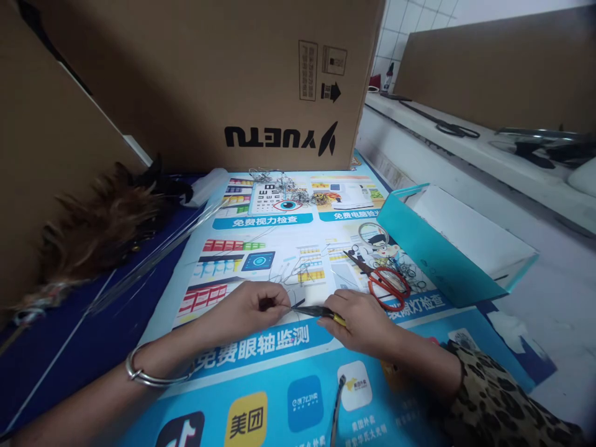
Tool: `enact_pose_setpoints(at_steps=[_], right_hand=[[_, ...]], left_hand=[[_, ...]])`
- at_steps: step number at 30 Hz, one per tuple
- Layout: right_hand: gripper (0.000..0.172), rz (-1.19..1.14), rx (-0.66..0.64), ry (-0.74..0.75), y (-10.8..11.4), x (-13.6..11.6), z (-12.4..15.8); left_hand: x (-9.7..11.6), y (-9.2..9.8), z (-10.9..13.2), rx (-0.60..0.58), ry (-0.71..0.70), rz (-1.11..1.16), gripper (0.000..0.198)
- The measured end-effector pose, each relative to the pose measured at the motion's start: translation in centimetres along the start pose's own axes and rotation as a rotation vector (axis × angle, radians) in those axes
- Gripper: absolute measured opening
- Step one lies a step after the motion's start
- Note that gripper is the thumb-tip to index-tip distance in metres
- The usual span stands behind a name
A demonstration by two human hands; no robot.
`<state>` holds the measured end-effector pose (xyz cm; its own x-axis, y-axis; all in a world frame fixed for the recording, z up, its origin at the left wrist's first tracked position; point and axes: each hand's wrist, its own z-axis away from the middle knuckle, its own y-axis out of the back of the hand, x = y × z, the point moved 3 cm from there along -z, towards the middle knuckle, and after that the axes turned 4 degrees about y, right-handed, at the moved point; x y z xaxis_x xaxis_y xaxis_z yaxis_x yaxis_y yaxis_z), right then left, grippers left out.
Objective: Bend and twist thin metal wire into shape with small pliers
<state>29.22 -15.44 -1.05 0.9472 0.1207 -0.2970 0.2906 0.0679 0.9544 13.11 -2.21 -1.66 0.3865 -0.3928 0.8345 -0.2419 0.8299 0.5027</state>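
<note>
My left hand (263, 304) is closed in a pinch, thumb against forefinger, on what looks like a thin wire end. A pair of long-nose pliers (311, 310) with yellow handles sits in my closed right hand (361, 318). The tips of the pliers meet the left fingertips, where the wire shows only faintly. Thin wire pieces lie on the printed sheet just beyond both hands. Scissors with orange-red handles (388, 287) rest beyond my right hand, beside a heap of small dark wire loops (412, 272).
A tangle of wire (286, 183) lies by a large cardboard box (177, 81) at the back. At right stands an open teal box (431, 248). Brown feathers (102, 223) and clear plastic strips (161, 257) lie left. Black scissors (456, 129) rest on a ledge.
</note>
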Motion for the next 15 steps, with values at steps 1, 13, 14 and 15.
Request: enact_pose_setpoints(at_steps=[1, 13, 14, 15], right_hand=[[0.028, 0.000, -0.001, -0.001, 0.00, -0.01, -0.02], [0.029, -0.005, 0.005, 0.000, 0.05, 0.02, -0.10], [0.028, -0.005, 0.003, 0.002, 0.04, 0.01, -0.12], [0.028, -0.003, 0.003, 0.004, 0.03, 0.00, -0.15]], left_hand=[[0.03, -0.01, -0.01, -0.001, -0.003, -0.002, 0.012], [0.62, 0.10, 0.07, -0.013, -0.007, -0.046, 0.014], [0.61, 0.10, 0.07, -0.013, -0.011, -0.046, 0.014], [0.58, 0.09, 0.07, -0.012, -0.015, -0.045, 0.014]])
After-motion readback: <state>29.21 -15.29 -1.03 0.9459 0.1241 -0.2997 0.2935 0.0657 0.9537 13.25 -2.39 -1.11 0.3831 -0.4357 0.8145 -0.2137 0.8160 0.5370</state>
